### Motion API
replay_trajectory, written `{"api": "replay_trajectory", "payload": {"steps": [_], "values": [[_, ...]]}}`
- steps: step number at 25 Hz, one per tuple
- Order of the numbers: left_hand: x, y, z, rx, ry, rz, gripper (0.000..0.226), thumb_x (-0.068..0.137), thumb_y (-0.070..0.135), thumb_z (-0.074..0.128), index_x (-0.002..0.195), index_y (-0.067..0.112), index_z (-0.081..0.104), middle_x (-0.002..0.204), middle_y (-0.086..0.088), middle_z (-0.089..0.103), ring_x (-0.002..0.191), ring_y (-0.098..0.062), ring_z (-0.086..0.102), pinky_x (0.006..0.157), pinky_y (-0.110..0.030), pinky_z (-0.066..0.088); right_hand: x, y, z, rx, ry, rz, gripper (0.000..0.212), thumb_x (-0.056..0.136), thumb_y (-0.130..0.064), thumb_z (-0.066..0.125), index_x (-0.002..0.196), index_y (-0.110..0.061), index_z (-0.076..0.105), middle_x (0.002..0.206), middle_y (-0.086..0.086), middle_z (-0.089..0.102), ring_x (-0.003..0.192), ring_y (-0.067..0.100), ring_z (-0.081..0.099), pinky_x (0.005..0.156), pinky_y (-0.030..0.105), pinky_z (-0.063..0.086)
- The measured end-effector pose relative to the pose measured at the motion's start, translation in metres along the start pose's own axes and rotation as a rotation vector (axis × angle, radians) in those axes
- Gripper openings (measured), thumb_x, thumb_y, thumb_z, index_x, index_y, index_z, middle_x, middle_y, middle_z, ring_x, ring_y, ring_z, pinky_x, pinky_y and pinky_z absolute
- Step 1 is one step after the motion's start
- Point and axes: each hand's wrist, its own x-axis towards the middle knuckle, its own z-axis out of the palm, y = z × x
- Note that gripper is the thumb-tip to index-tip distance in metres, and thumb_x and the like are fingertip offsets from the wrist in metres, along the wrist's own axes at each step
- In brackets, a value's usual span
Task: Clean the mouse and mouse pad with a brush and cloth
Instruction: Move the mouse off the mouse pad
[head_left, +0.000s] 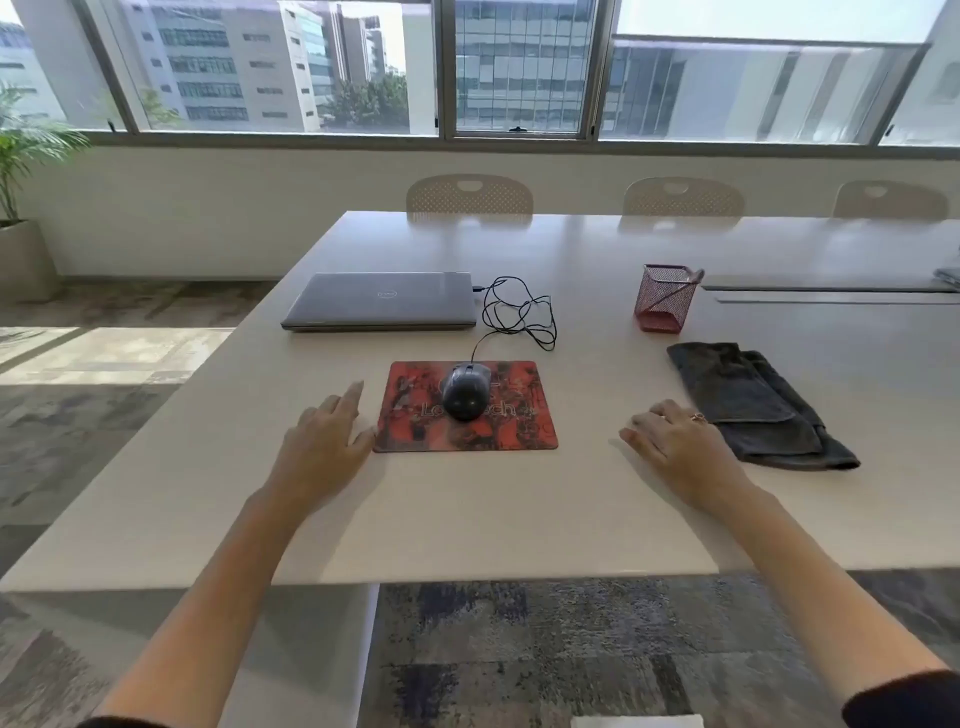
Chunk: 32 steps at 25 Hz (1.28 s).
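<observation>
- Black wired mouse (466, 391) on red mouse pad (467, 410), middle of white desk (467, 519).
- Left hand (324, 441) beside pad's left edge, fingers straight, apart, holding nothing.
- Right hand (675, 441) flat on desk, fingers relaxed, touching folded grey cloth (753, 405).
- Brush handle (680, 291) in red mesh cup (662, 304) behind cloth.

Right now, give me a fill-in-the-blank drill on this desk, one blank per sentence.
1. The mouse sits on the red ____.
2. The laptop lid is ____.
3. The grey cloth lies beside the ____ hand.
4. The left hand holds ____.

Missing words: pad; closed; right; nothing
</observation>
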Motion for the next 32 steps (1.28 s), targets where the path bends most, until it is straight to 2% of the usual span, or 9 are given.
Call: {"api": "replay_trajectory", "payload": {"steps": [3,9,12,15,18,21,25,30,32], "values": [[0.043,0.011,0.010,-0.048,-0.031,0.020,0.056,0.095,0.036,0.050,0.144,0.012,0.036,0.130,-0.011,0.055,0.115,-0.034,0.050,0.093,-0.049,0.045,0.031,0.006,-0.001,-0.015,0.075,-0.012,0.039,0.096,-0.045,0.043,0.114,-0.018,0.064,0.116,0.003,0.062,0.104,0.029,0.060,0.086,0.041,0.049],[0.121,0.027,0.026,-0.077,-0.152,0.000,0.041,0.099,0.032,0.043,0.131,0.009,0.054,0.135,-0.011,0.054,0.124,-0.029,0.048,0.105,-0.040,0.036,0.087,0.020,-0.001,0.048,-0.054,-0.089,0.039,0.095,-0.042,0.049,0.123,-0.016,0.059,0.123,0.002,0.058,0.109,0.029,0.056,0.094,0.038,0.043],[0.145,0.025,0.031,-0.043,-0.174,0.014,0.031,0.098,0.025,0.047,0.113,0.008,0.067,0.114,-0.012,0.061,0.105,-0.028,0.056,0.091,-0.032,0.039,0.105,0.031,0.003,0.037,-0.109,-0.169,0.036,0.094,-0.040,0.052,0.120,-0.018,0.061,0.120,0.002,0.057,0.108,0.026,0.055,0.097,0.034,0.039],[0.158,0.020,0.028,0.007,-0.203,0.006,0.021,0.093,0.023,0.055,0.101,0.012,0.071,0.095,-0.003,0.056,0.090,-0.021,0.055,0.076,-0.027,0.035,0.116,0.030,0.002,0.109,-0.122,-0.196,0.029,0.092,-0.036,0.056,0.113,-0.018,0.065,0.111,0.000,0.059,0.100,0.024,0.058,0.092,0.032,0.040],[0.165,0.016,0.025,-0.006,-0.250,-0.017,0.012,0.089,0.023,0.061,0.093,0.017,0.070,0.092,0.002,0.057,0.084,-0.014,0.054,0.074,-0.026,0.036,0.126,0.012,0.006,0.179,-0.146,-0.244,0.028,0.092,-0.036,0.057,0.111,-0.019,0.066,0.108,-0.001,0.060,0.097,0.021,0.057,0.087,0.030,0.040],[0.173,0.016,0.026,-0.030,-0.298,-0.047,0.007,0.089,0.022,0.062,0.090,0.019,0.068,0.091,0.003,0.061,0.085,-0.012,0.054,0.075,-0.027,0.039,0.143,-0.019,0.014,0.199,-0.192,-0.312,0.033,0.094,-0.035,0.053,0.118,-0.015,0.064,0.117,0.003,0.058,0.106,0.026,0.053,0.093,0.033,0.038],[0.182,0.012,0.027,-0.085,-0.351,-0.100,0.005,0.089,0.020,0.063,0.086,0.022,0.067,0.091,0.005,0.064,0.090,-0.014,0.057,0.082,-0.031,0.044,0.169,-0.051,0.024,0.198,-0.243,-0.260,0.032,0.097,-0.030,0.046,0.119,-0.010,0.060,0.117,0.009,0.051,0.108,0.027,0.051,0.098,0.038,0.039],[0.186,0.007,0.029,-0.132,-0.393,-0.108,0.012,0.088,0.018,0.064,0.078,0.024,0.067,0.084,0.007,0.065,0.090,-0.016,0.059,0.084,-0.032,0.046,0.190,-0.064,0.028,0.250,-0.326,-0.109,0.020,0.094,-0.026,0.053,0.106,-0.013,0.062,0.114,0.008,0.054,0.109,0.022,0.048,0.090,0.032,0.034],[0.186,0.007,0.031,-0.145,-0.398,-0.106,0.015,0.088,0.016,0.064,0.076,0.024,0.066,0.082,0.007,0.064,0.091,-0.018,0.060,0.083,-0.031,0.044,0.193,-0.067,0.028,0.294,-0.334,-0.055,0.018,0.094,-0.022,0.053,0.102,-0.010,0.064,0.111,0.009,0.061,0.102,0.020,0.051,0.083,0.029,0.035]]}}
